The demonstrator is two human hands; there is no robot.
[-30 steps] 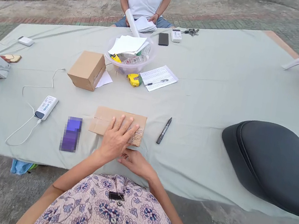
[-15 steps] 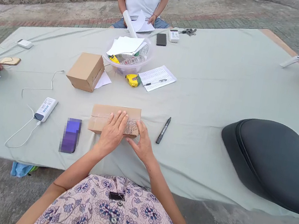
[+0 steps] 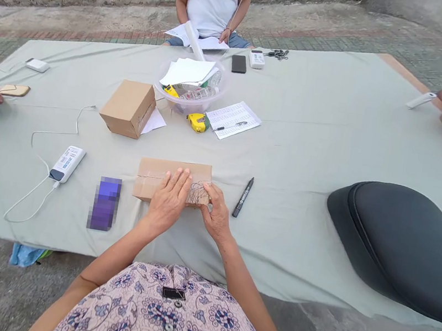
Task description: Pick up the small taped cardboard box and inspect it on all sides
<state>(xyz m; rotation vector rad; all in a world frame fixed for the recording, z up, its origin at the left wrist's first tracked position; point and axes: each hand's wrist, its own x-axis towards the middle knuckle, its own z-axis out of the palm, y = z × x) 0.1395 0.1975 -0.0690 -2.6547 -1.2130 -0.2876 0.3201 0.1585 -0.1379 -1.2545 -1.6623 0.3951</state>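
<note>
Pressing flat, the left hand [image 3: 167,202] lies with its fingers [image 3: 180,181] spread and straight on top of the flat cardboard box [image 3: 156,176], covering the box's near middle. The right hand [image 3: 217,216] sits at the box's near right corner, fingers [image 3: 209,192] loosely curled against that edge beside a scribbled patch, touching the box but not closed around it. Both forearms run back from the box toward a floral-patterned garment at the bottom of the view. The box rests on a bench [image 3: 319,125] draped in pale green cloth. Just right of the box lies a black marker [image 3: 243,197]; left of it, a white power bank [image 3: 67,163] with a cable. Beyond the box stand a taller cardboard box [image 3: 128,108], a yellow tape measure [image 3: 198,122] and a clear bowl [image 3: 215,93] of papers. Well right of the box is a dark scooter seat [image 3: 405,245]. Past the bench, paving and a stone wall.
</note>
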